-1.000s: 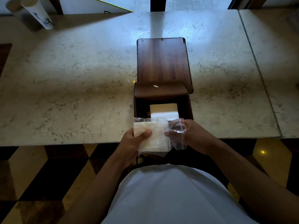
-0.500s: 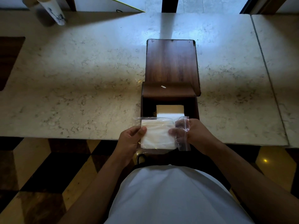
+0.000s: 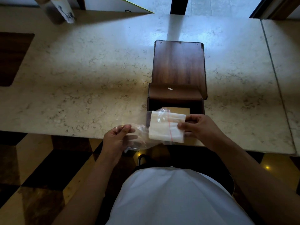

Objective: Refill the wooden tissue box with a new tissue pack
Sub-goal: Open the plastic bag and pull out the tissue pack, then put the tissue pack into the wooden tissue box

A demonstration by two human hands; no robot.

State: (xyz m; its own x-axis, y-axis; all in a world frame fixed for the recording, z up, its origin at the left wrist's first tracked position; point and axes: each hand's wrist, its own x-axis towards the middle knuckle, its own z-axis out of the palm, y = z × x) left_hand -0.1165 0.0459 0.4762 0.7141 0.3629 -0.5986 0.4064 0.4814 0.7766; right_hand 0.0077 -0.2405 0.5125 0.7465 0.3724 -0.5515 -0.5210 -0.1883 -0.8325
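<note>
A dark wooden tissue box (image 3: 176, 93) stands open on the marble table, its lid (image 3: 179, 62) lying flat behind it. Pale tissues show inside. In front of the box my right hand (image 3: 196, 129) pinches a white tissue stack (image 3: 165, 127) at its right edge. The stack sits half out of a clear plastic bag (image 3: 138, 135) with a red seal line. My left hand (image 3: 119, 139) grips the bag's closed end, to the left of the stack, over the table's front edge.
The marble table (image 3: 81, 78) stretches wide to the left and right of the box. Rolled paper tubes (image 3: 63, 8) lie at the far left corner. A second slab (image 3: 285, 62) joins on the right. Below the edge is a checkered floor.
My left hand let go of the stack and slid left with the bag, so the tissues now stick out of it. My right hand now holds the bare stack.
</note>
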